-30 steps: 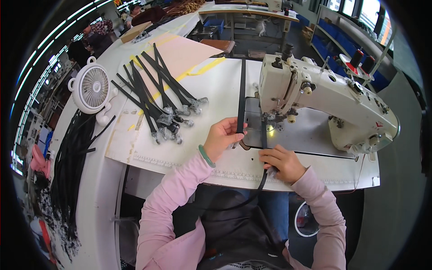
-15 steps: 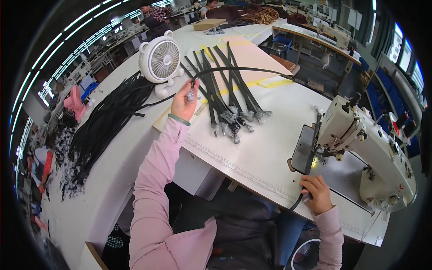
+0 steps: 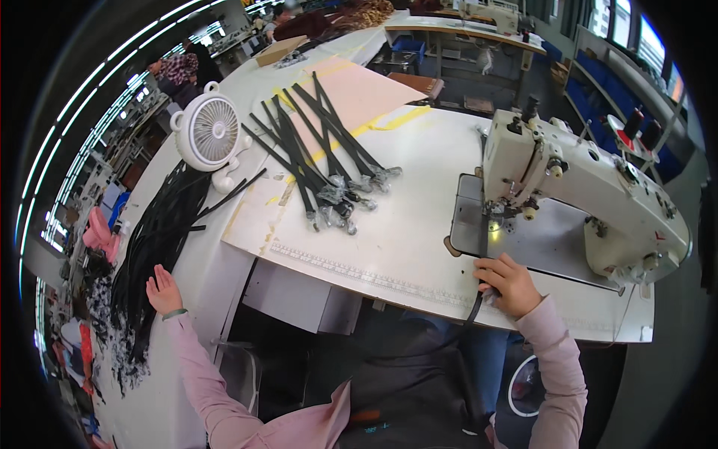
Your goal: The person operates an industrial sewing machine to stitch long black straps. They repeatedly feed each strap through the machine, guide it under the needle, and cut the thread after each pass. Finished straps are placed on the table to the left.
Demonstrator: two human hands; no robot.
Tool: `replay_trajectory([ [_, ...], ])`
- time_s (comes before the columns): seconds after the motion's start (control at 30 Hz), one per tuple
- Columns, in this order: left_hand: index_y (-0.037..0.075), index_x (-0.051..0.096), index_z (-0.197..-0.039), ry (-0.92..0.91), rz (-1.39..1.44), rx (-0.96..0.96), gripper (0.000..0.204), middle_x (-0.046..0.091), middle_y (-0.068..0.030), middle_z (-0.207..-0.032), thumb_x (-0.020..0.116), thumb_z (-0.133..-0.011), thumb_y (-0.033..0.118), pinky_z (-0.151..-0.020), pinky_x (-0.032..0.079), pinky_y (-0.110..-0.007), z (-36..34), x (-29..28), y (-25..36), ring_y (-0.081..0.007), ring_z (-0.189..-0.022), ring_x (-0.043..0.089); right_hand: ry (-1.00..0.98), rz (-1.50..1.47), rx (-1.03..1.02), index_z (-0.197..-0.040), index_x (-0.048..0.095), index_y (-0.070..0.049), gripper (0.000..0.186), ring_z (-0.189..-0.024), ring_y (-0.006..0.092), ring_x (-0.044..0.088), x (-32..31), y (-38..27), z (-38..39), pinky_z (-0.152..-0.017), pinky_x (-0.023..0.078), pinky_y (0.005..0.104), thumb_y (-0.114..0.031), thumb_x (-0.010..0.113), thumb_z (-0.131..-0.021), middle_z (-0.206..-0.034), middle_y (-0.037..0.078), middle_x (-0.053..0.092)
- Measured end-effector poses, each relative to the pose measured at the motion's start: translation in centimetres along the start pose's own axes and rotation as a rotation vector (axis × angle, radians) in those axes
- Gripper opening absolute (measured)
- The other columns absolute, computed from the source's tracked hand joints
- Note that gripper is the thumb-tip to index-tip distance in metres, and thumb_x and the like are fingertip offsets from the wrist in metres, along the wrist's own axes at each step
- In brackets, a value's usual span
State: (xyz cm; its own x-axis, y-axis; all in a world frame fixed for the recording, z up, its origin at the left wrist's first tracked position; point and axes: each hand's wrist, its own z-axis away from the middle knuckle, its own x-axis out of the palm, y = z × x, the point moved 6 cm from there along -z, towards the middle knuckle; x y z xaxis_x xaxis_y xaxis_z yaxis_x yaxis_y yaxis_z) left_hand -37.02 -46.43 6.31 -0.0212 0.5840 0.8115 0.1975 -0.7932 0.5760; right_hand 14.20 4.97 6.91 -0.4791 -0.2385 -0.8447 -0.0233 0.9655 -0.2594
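My left hand (image 3: 163, 290) lies at the loose pile of long black straps (image 3: 158, 243), fingers apart and holding nothing visible. My right hand (image 3: 507, 284) grips a black strap (image 3: 475, 307) at the front of the white sewing machine (image 3: 598, 187); this strap runs from near the needle down over the table edge. Between the fan and the machine, several black straps with plastic-wrapped ends (image 3: 333, 196) lie fanned out on the white table (image 3: 404, 239).
A white fan (image 3: 209, 131) stands at left, a pink sheet (image 3: 366, 86) behind the straps. A pink object (image 3: 101, 232) sits further left, thread spools (image 3: 634, 123) right of the machine. A cardboard box (image 3: 280, 49) and co-workers (image 3: 172, 71) are at the back.
My left hand held a strap by the machine, raised it over the fanned straps, and is now empty at the loose pile. My right hand keeps gripping its strap. The camera view has swung.
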Motion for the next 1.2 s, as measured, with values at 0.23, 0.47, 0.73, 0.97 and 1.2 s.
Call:
replay_trajectory([
  [0.23, -0.001, 0.060, -0.103, -1.499, -0.915, -0.136, 0.022, 0.063, -0.0112, -0.099, 0.053, -0.083, 0.005, -0.083, 0.043, -0.030, 29.9, 22.1, -20.2, -0.0198, -0.096, 0.057, 0.046, -0.039, -0.074, -0.092, 0.059, -0.006, 0.029, -0.076, 0.0227, 0.053, 0.1, 0.2, 0.3, -0.063, 0.047, 0.0324, -0.007, 0.070, -0.065, -0.101, 0.005, 0.059],
  [0.47, 0.001, 0.061, -0.102, -2.014, -0.832, 0.620, 0.026, 0.060, -0.0112, -0.103, 0.057, -0.076, 0.003, -0.084, 0.045, -0.035, 45.5, 26.9, -30.9, -0.0279, -0.099, 0.055, 0.027, -0.020, -0.073, -0.088, 0.058, -0.005, 0.024, -0.080, 0.0205, 0.053, -0.1, -0.1, 0.6, -0.064, 0.048, 0.0299, -0.010, 0.068, -0.067, -0.097, 0.004, 0.059],
  [0.73, 0.002, 0.062, -0.099, -1.975, -0.763, 0.561, 0.024, 0.060, -0.0110, -0.099, 0.057, -0.075, 0.003, -0.082, 0.046, -0.035, 46.2, 28.7, -34.7, -0.0273, -0.094, 0.055, 0.027, -0.043, -0.109, -0.084, 0.058, -0.004, 0.024, -0.079, 0.0210, 0.054, -0.1, -0.3, 0.5, -0.063, 0.048, 0.0307, -0.008, 0.069, -0.063, -0.094, 0.006, 0.058],
  [0.97, 0.003, 0.061, -0.101, -1.955, -0.723, 0.472, 0.025, 0.057, -0.0103, -0.104, 0.062, -0.077, 0.011, -0.082, 0.045, -0.035, 45.9, 28.5, -35.2, -0.0276, -0.095, 0.053, 0.036, -0.073, -0.109, -0.082, 0.058, -0.005, 0.024, -0.079, 0.0213, 0.055, -0.2, -0.2, 0.5, -0.063, 0.048, 0.0309, -0.008, 0.070, -0.061, -0.093, 0.006, 0.058],
  [1.2, 0.004, 0.060, -0.104, -1.984, -0.761, 0.473, 0.032, 0.054, -0.0105, -0.107, 0.066, -0.075, 0.018, -0.083, 0.043, -0.035, 46.0, 28.3, -35.3, -0.0283, -0.097, 0.051, 0.040, -0.084, -0.118, -0.081, 0.059, -0.005, 0.021, -0.078, 0.0210, 0.055, -0.2, -0.3, 0.5, -0.063, 0.048, 0.0312, -0.008, 0.069, -0.063, -0.092, 0.005, 0.059],
])
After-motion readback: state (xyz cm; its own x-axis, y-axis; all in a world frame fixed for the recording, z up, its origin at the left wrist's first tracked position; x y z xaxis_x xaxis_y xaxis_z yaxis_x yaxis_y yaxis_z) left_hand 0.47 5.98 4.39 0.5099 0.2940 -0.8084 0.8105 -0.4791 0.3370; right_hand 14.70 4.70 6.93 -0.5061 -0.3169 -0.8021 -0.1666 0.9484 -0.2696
